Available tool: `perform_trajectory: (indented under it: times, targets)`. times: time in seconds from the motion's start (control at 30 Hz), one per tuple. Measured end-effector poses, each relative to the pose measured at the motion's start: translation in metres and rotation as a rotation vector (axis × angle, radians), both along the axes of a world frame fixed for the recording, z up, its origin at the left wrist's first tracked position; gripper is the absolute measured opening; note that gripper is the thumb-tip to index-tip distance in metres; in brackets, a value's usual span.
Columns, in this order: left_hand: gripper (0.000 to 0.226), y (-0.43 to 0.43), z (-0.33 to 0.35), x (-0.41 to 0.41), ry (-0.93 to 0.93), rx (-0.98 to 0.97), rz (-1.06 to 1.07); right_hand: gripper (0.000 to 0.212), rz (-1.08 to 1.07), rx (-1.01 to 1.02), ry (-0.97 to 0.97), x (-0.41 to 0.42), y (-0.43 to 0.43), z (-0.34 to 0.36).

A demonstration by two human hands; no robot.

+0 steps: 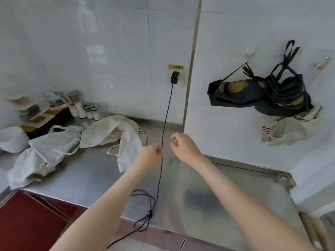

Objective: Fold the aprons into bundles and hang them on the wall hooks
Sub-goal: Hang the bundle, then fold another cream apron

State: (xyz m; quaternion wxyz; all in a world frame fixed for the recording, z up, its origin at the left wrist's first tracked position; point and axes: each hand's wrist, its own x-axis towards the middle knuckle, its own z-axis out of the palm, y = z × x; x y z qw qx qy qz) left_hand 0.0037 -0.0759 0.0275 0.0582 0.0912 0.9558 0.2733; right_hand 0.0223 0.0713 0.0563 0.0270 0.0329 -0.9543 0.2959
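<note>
Two loose white aprons lie on the steel counter (94, 178): one crumpled at the left (45, 154), one spread near the middle (117, 134). On the right wall hang two black-and-gold apron bundles (237, 93) (288, 98) and a cream apron (293, 131) below them, on wall hooks (249, 53). My left hand (151, 154) and my right hand (183, 145) hover above the counter with fingers loosely curled, holding nothing. A black cable hangs between them.
A black charger (175, 77) is plugged into the wall under a yellow label; its cable (164, 134) runs down across the counter and over the front edge. Jars (85, 109) and trays (34, 115) crowd the back left. A free hook (324, 63) sticks out at far right.
</note>
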Motion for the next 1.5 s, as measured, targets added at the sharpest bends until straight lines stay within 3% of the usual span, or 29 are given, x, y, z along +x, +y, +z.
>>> perform_trajectory:
  times: [0.17,0.4,0.5,0.63,0.77,0.83,0.9,0.97,1.1,1.23,1.37,1.5]
  targets:
    - [0.033,-0.101,-0.064,-0.044,-0.3,-0.02,0.146,0.035,-0.03,-0.123,-0.32,-0.048,-0.071,-0.066]
    - [0.032,-0.168,-0.121,-0.102,-0.423,0.046,0.243,0.06,-0.267,-0.548,-0.549,-0.117,-0.137,-0.149]
    - [0.026,-0.178,-0.139,-0.121,-0.426,0.087,0.275,0.049,-0.417,-0.655,-0.535,-0.145,-0.153,-0.178]
    - [0.046,-0.183,-0.157,-0.136,-0.45,0.125,0.264,0.025,-0.514,-0.649,-0.596,-0.165,-0.169,-0.209]
    - [0.083,-0.176,-0.171,-0.139,-0.366,-0.044,0.088,0.022,-0.427,-0.805,-0.604,-0.17,-0.177,-0.184]
    - [0.106,-0.167,-0.171,-0.138,-0.204,-0.183,0.134,0.029,-0.337,-0.902,-0.505,-0.175,-0.171,-0.145]
    - [0.117,-0.152,-0.154,-0.142,0.026,-0.202,0.169,0.033,-0.242,-0.945,-0.406,-0.176,-0.157,-0.099]
    - [0.105,-0.136,-0.12,-0.147,0.248,-0.057,0.199,0.035,-0.156,-0.956,-0.307,-0.169,-0.137,-0.047]
    - [0.063,-0.112,-0.044,-0.147,0.38,0.279,0.159,0.036,0.012,-1.039,-0.214,-0.146,-0.104,0.021]
    - [0.025,-0.08,0.053,-0.121,0.423,0.517,0.128,0.009,0.14,-1.035,-0.05,-0.104,-0.063,0.079]
    - [0.017,-0.057,0.126,-0.081,0.349,0.764,0.168,0.085,0.049,-0.904,0.051,-0.057,-0.023,0.096]
    - [0.028,-0.035,0.169,-0.035,0.194,0.979,-0.004,0.105,0.117,-0.805,0.003,-0.011,-0.001,0.105]
